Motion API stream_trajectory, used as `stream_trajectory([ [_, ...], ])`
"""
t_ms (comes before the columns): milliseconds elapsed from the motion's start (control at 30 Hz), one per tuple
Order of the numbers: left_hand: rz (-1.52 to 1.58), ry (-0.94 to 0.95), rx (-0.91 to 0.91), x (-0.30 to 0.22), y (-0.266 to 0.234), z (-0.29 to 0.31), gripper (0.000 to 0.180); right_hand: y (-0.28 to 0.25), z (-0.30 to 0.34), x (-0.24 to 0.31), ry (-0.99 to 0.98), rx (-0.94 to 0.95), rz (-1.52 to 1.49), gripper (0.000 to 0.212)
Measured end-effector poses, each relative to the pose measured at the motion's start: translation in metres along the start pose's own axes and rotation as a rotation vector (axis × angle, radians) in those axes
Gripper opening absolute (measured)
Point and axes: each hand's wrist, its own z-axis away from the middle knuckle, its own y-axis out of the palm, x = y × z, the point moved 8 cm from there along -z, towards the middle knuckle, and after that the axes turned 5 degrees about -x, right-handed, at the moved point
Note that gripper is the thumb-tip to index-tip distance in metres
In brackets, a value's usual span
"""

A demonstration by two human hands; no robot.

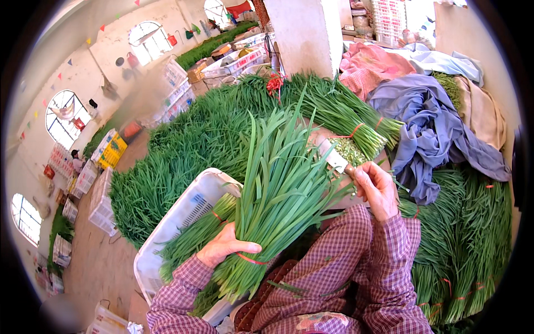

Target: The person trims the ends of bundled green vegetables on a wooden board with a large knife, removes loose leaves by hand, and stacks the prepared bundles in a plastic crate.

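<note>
My left hand [223, 246] is closed around the lower stalks of a bunch of garlic chives [278, 178], its thumb along the red band [251, 258] that ties them. The leaves fan out upward and to the right. In my right hand [378, 189] is a knife [335, 159] with a broad pale blade, held by its handle and angled to the upper left beside the leaves. Just beyond the blade lie trimmed stalk bits [350, 150]. Under my left wrist another tied bunch [192, 236] rests in a white plastic crate [146, 268].
A large heap of chives [194, 136] spreads ahead and left. Tied bunches [347, 119] lie beyond the knife, and more bunches [461, 234] are stacked at right. A blue-grey cloth [414, 111] and a pink cloth [370, 64] lie behind. A white pillar [303, 36] stands at the back.
</note>
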Motion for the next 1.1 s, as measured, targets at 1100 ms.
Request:
stream_trajectory([
  [1100,-0.177,0.149,-0.033,0.003,0.015,0.001,0.074,0.104,0.008,0.019,-0.315,0.101,0.307,0.016],
])
